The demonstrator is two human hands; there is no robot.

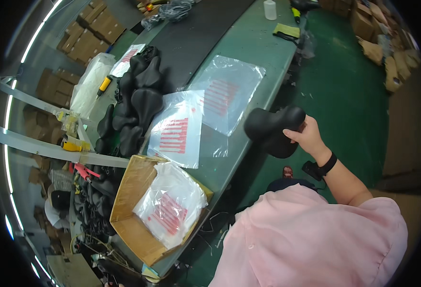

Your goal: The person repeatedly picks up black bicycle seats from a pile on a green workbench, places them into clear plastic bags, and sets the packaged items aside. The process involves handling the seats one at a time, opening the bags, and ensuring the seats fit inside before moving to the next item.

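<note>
My right hand (305, 137) grips a black bicycle saddle (272, 129) by its narrow end, thumb on top. The saddle is off the table, in the air beyond the table's right edge. A dark band with a small black device circles my right wrist. My left hand is out of sight. Nearest to the saddle on the green table (220, 179) lies a clear plastic bag (239, 76) with red print. A second printed bag (172, 131) overlaps it on the left. Behind these, several black saddles (146, 103) lie in a heap.
An open cardboard box (129, 205) on the table's near end holds a stack of printed plastic bags (170, 205). A yellow-black screwdriver (104, 86) lies beyond the heap. A white bottle (269, 9) stands far off. Another person (57, 210) is at left; cartons (363, 24) line the right.
</note>
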